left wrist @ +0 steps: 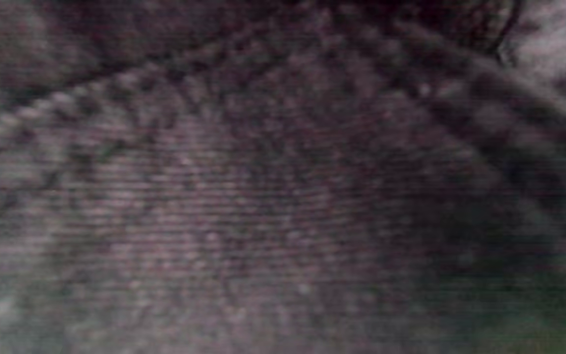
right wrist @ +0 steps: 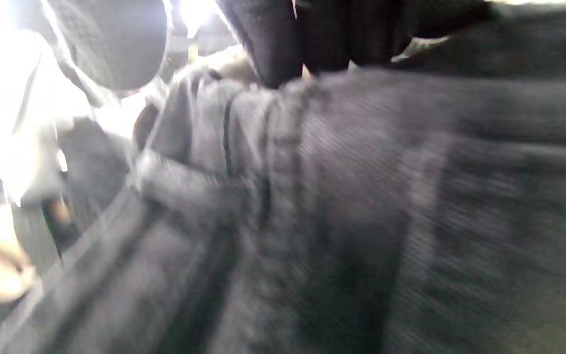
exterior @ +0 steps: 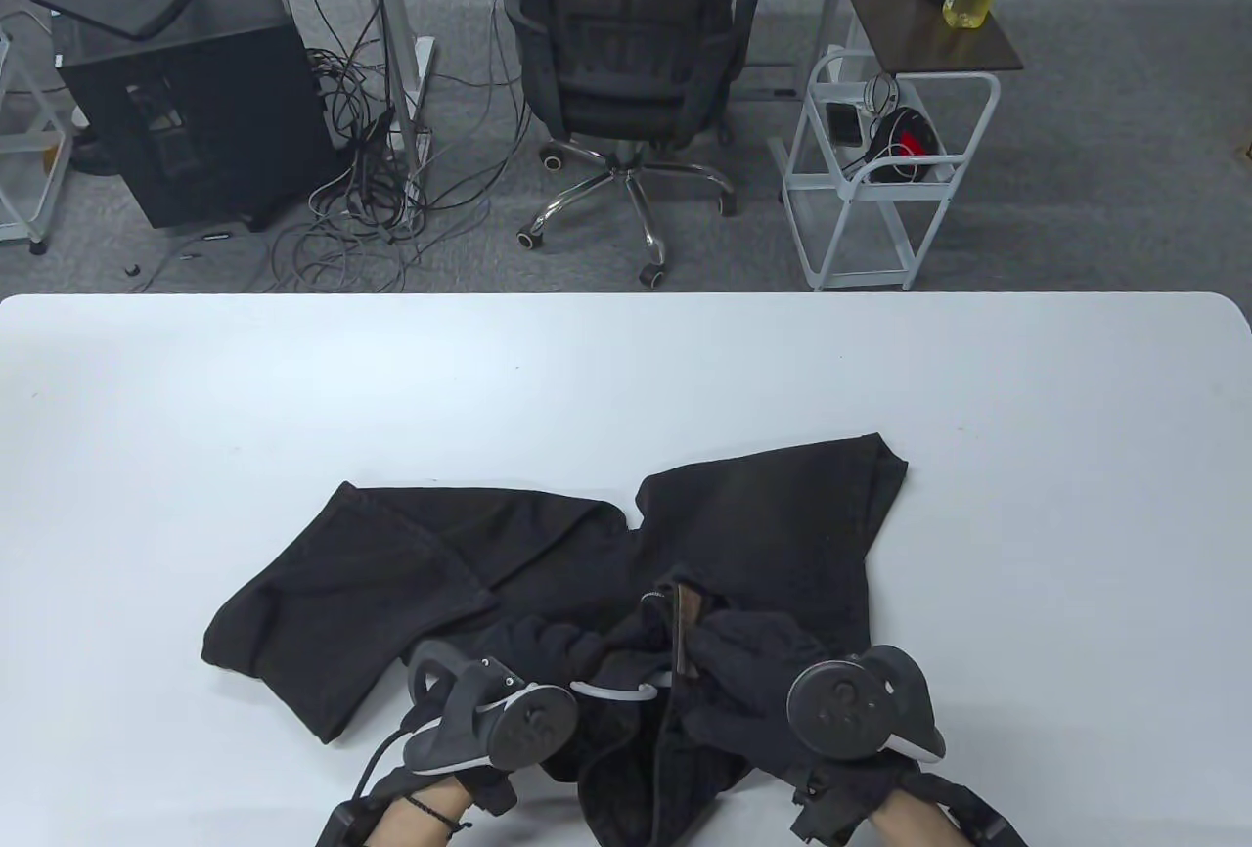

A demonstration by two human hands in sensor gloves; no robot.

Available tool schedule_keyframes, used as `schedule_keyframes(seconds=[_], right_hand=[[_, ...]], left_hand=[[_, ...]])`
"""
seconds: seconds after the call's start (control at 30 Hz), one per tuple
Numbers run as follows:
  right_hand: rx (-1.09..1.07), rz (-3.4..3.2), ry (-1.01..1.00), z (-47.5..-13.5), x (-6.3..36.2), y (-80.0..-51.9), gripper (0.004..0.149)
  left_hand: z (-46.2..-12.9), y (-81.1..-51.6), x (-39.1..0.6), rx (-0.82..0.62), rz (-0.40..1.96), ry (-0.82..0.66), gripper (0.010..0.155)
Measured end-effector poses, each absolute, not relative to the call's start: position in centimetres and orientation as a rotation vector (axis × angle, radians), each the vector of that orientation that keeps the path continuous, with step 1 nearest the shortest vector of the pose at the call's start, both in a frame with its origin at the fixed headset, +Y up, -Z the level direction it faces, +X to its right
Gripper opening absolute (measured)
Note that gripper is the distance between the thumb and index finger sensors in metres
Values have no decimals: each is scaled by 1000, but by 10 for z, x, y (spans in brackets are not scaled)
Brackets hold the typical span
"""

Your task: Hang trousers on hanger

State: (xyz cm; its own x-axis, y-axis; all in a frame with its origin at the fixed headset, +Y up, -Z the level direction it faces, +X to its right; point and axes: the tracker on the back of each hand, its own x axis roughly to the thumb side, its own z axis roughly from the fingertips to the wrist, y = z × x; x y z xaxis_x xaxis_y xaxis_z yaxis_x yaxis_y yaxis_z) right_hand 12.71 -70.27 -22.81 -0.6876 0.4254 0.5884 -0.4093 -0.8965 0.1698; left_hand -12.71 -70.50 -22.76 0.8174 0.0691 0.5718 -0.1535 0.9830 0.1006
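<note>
Black trousers (exterior: 548,554) lie spread on the white table (exterior: 626,368), legs to the far left and far right, waistband bunched at the near edge. A short white piece of the hanger (exterior: 616,690) shows between my hands; the rest is under fabric. My left hand (exterior: 533,656) is in the bunched waistband beside the hanger, its fingers lost against the black cloth. The left wrist view shows only blurred dark fabric (left wrist: 283,196). My right hand (exterior: 743,661) grips the waistband beside a brown label (exterior: 688,627). In the right wrist view its fingertips (right wrist: 283,44) press into the trousers (right wrist: 361,196).
The table's far edge (exterior: 626,296) faces an office chair (exterior: 631,55), a white wire cart (exterior: 880,172) and a black computer tower (exterior: 196,104) with loose cables on the floor.
</note>
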Motion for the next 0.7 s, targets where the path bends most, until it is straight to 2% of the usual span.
schedule_keyframes(seconds=[0.07, 0.17, 0.37, 0.47, 0.5, 0.6, 0.7], right_hand=[[860, 2670, 150, -231, 121, -717, 77], [795, 2721, 103, -238, 116, -727, 69], [791, 2740, 90, -240, 112, -728, 52], [786, 2677, 240, -248, 116, -736, 48], [774, 2623, 349, -252, 118, -743, 48], [772, 2674, 535, -258, 118, -759, 47], [723, 2778, 426, -265, 119, -760, 46]], left_hand=[[-228, -705, -128, 118, 134, -616, 53], [-232, -705, -130, 35, 153, -606, 53], [-247, -708, -152, -139, 160, -487, 54], [-263, -724, -172, -266, 214, -425, 48], [-269, -731, -182, -300, 251, -402, 48], [-273, -744, -190, -296, 216, -378, 46], [-275, -748, -187, -273, 180, -379, 46]])
